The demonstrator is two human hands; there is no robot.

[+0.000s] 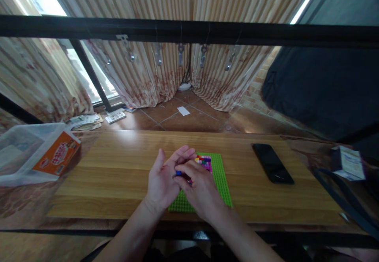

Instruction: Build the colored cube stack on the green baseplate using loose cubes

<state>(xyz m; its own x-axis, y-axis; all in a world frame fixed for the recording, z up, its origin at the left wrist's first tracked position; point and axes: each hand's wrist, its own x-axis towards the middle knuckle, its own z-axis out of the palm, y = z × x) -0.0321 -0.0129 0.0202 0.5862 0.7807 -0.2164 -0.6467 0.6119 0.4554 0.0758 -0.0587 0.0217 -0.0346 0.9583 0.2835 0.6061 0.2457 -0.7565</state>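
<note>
My left hand [164,179] lies palm up with its fingers stretched out, above the left side of a green studded baseplate [221,175]. Between the thumb and fingertips of my right hand [201,187] is a small blue toy brick [178,173], held over the left palm. Whether the brick touches the palm I cannot tell. Several small coloured bricks [204,159] in red, pink, purple and yellow sit on the baseplate, partly hidden behind my right hand. The hands also cover much of the plate's left and middle.
The baseplate rests on a wooden table [103,175]. A black phone [272,163] lies to the right. Off the left end stands a clear plastic bin [26,135] with an orange label. A dark bar [189,31] with hanging clips crosses in front of the curtains [133,76].
</note>
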